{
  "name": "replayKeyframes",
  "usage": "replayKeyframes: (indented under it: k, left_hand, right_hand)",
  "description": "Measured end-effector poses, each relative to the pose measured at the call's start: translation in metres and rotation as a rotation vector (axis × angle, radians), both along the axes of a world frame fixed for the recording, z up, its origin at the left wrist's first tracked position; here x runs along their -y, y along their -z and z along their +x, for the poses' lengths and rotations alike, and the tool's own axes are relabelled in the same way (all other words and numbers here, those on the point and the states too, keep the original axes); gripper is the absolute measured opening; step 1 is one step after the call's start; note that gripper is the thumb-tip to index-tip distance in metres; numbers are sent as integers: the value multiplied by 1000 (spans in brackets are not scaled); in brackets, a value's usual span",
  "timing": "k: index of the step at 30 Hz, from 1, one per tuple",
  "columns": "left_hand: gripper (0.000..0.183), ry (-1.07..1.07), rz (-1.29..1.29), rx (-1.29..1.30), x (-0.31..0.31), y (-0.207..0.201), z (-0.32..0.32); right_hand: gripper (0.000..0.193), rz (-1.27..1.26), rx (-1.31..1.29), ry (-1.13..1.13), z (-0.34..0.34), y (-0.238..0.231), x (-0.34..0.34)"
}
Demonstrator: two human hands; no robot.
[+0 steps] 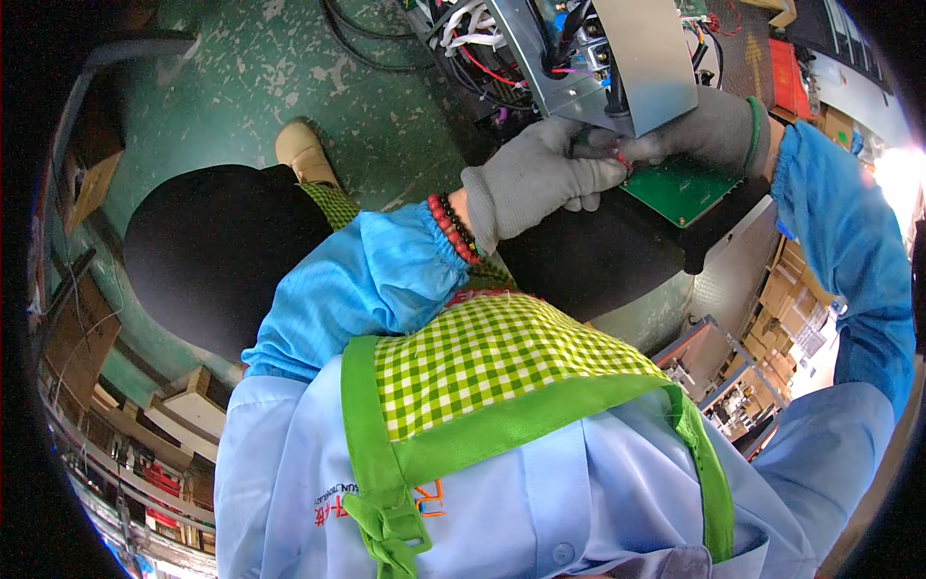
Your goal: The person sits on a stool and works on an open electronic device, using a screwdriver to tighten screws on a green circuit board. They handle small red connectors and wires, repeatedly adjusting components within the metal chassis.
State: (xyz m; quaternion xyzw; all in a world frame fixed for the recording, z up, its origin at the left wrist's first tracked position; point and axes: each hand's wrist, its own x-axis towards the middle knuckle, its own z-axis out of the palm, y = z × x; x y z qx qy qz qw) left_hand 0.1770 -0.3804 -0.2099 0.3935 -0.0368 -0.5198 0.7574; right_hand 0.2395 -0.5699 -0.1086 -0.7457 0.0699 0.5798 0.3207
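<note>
Both my hands wear grey knitted gloves. My left hand (540, 180) has its fingers curled together just below the edge of a metal housing (666, 72). My right hand (709, 133) reaches in from the right, its fingertips meeting the left ones. Between them is a small dark piece with a red bit (623, 160), too small and covered to name. A green circuit board (683, 196) lies just under my right hand, on a black surface. Inside the open housing, black cables (569, 34) and connectors show.
Bundled white and red wires (477, 43) hang from the unit's left side. Black cables (371, 34) lie on the worn green floor (386, 121). A red bin (786, 77) stands at the far right. Cardboard boxes (786, 294) are stacked beyond my right arm.
</note>
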Motion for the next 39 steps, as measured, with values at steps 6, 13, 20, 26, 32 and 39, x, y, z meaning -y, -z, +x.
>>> replayKeyframes:
  k: [6, 13, 20, 26, 32, 39]
  left_hand:
    - [33, -7, 21, 19, -4, -9, 4]
    - [34, -76, -28, 26, 0, -5, -2]
    - [36, 38, -6, 72, -2, -3, 3]
    - [37, 2, -76, 21, -2, 2, -1]
    - [35, -12, -60, -11, -3, 1, -1]
    - [38, 13, -18, 43, -2, -1, 0]
  right_hand:
    - [48, 107, 0, 91, -5, 4, -1]
    - [55, 101, -14, 50, -1, -5, -13]
    - [52, 11, -10, 9, -1, -9, -13]
    - [48, -22, 74, -105, -2, 7, 1]
    - [48, 68, 20, -15, -6, 10, 3]
    - [47, -13, -31, 66, -4, -1, -6]
